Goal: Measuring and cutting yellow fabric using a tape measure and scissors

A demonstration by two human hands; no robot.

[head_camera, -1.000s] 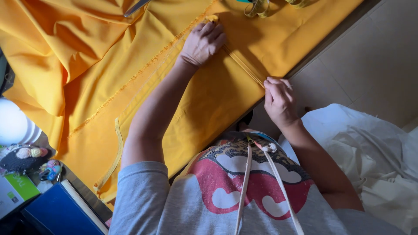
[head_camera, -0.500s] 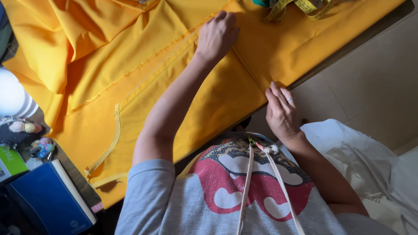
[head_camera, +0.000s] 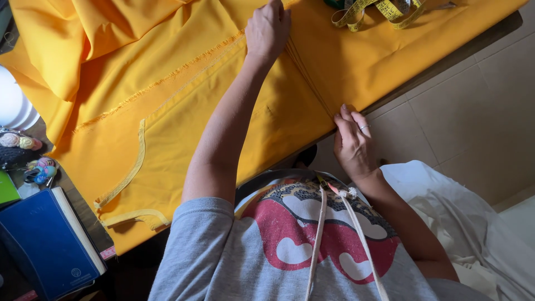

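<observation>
A large yellow fabric lies spread over the table, with a straight crease running from its near edge toward the far side. My left hand is stretched out and presses down on the far end of that crease, fingers gripping the cloth. My right hand, with a ring on one finger, pinches the crease at the table's near edge. A frayed edge and a sewn yellow band show on the fabric to the left of my left arm.
A yellow measuring tape lies coiled on the fabric at the top. A blue book, small colourful trinkets and a white round object sit at the left. White cloth lies at my right, above a tiled floor.
My left hand has slid farther along the crease, away from me. My right hand has stayed at the near edge. The measuring tape has come into view at the top.
</observation>
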